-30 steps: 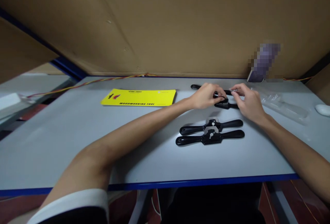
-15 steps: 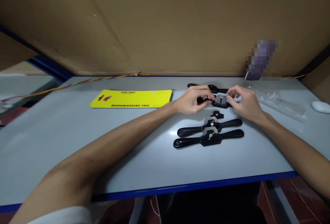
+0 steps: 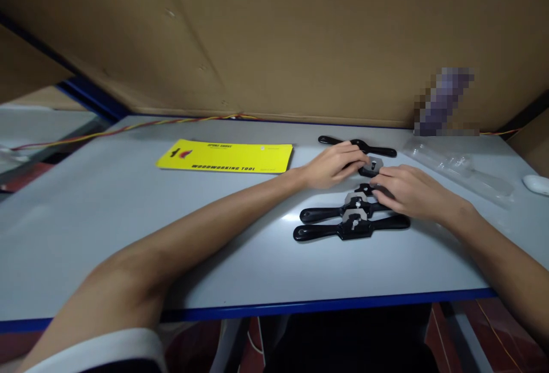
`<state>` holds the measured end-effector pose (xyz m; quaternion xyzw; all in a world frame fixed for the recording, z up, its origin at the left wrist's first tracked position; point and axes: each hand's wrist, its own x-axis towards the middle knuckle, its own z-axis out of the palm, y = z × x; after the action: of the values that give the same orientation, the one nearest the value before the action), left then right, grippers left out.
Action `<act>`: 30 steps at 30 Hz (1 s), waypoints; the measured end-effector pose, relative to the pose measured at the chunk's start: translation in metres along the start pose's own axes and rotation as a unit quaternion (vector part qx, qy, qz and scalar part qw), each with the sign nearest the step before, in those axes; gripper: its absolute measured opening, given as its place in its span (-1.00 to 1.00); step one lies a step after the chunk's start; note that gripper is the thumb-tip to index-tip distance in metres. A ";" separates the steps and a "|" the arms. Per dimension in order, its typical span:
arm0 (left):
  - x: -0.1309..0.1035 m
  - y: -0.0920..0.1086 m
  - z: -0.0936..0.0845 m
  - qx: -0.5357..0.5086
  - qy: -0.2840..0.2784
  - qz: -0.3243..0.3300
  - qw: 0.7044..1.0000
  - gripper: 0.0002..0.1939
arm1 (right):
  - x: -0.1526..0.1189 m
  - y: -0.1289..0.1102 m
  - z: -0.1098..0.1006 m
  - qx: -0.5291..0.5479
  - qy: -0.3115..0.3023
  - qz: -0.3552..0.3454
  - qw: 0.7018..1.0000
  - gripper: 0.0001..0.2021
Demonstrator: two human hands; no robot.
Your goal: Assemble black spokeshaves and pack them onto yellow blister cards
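My left hand (image 3: 337, 165) is closed around the left side of a black spokeshave, whose steel blade (image 3: 374, 163) with a slotted hole shows beyond my fingertips. The left handle is hidden under that hand. My right hand (image 3: 401, 190) pinches at the right edge of a small black cap plate (image 3: 364, 189) lying just in front. Two more spokeshaves, a nearer one (image 3: 354, 230) and one behind it (image 3: 323, 214), lie side by side with blades and screws on them. Behind my left hand is another black spokeshave body (image 3: 380, 150), with no blade visible.
A stack of yellow printed cards (image 3: 227, 157) lies to the left. Clear plastic packaging (image 3: 461, 170) rests at the right, with a white mouse-like object (image 3: 536, 183) beyond it. A cardboard wall (image 3: 274, 35) closes the back, and a twisted cable (image 3: 171, 124) runs along it.
My right hand has moved from beside the blade towards me, down to the small cap plate. The left hand stays on the spokeshave. The view has shifted slightly.
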<state>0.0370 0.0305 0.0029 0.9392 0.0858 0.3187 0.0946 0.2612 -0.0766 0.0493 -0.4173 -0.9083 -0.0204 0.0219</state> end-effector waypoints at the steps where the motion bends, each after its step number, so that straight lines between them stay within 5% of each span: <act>1: 0.000 0.000 -0.001 -0.015 -0.003 0.006 1.000 -0.73 | 0.001 0.000 0.000 0.002 -0.009 0.004 1.000 -0.76; 4: 0.000 0.001 -0.002 -0.065 0.002 0.007 0.998 -0.75 | 0.003 0.001 -0.001 0.051 -0.027 0.020 0.998 -0.79; 12: -0.008 0.003 -0.003 -0.011 0.154 -0.077 0.985 -0.82 | 0.005 0.003 0.005 0.109 0.009 0.035 0.993 -0.76; 16: -0.008 0.001 -0.004 0.059 0.150 -0.132 0.978 -0.57 | 0.008 0.004 0.008 0.173 0.091 0.079 0.977 -0.74; 20: -0.008 0.001 -0.003 0.034 0.118 -0.171 0.978 -0.53 | 0.011 0.007 0.006 0.319 0.140 0.170 0.922 -0.72; 25: -0.009 0.005 0.002 0.060 0.092 -0.102 0.989 -0.72 | 0.014 0.007 0.002 0.443 0.147 0.211 0.859 -0.72; 30: -0.007 0.002 0.003 0.082 0.061 -0.043 0.994 -0.65 | 0.019 0.001 0.005 0.490 0.160 0.215 0.829 -0.72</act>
<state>0.0333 0.0268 -0.0036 0.9180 0.1579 0.3628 0.0250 0.2497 -0.0617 0.0456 -0.5273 -0.6700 0.3661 0.3727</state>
